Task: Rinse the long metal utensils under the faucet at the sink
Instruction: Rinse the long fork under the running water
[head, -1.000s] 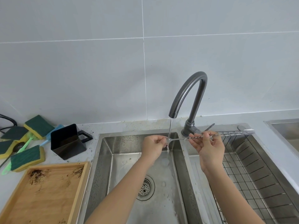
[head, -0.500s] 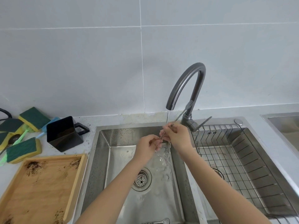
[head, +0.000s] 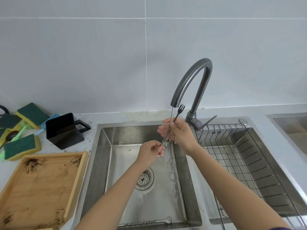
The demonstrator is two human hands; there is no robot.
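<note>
Water runs from the curved grey faucet (head: 191, 83) into the left basin of the steel sink (head: 106, 160). Both hands hold one long twisted metal utensil (head: 178, 112) tilted steeply under the stream: the right hand (head: 177, 133) is closed around its upper shaft just below the spout, with the small fork end (it looks dark against the tile) sticking up beside the spout. The left hand (head: 149, 151) pinches the lower end between thumb and fingers, lower and to the left. Water splashes off the shaft between the two hands and falls toward the basin floor, near the round drain strainer (head: 144, 179).

A second long twisted utensil (head: 147, 222) with a small spoon tip lies flat on the basin floor along the near wall, well apart from the hands.

The right basin holds a wire rack (head: 232, 155). On the table left of the sink stand a black square jug (head: 64, 131), several green-and-yellow sponges (head: 20, 147) and a wooden tray (head: 38, 188) smeared with dark crumbs.
</note>
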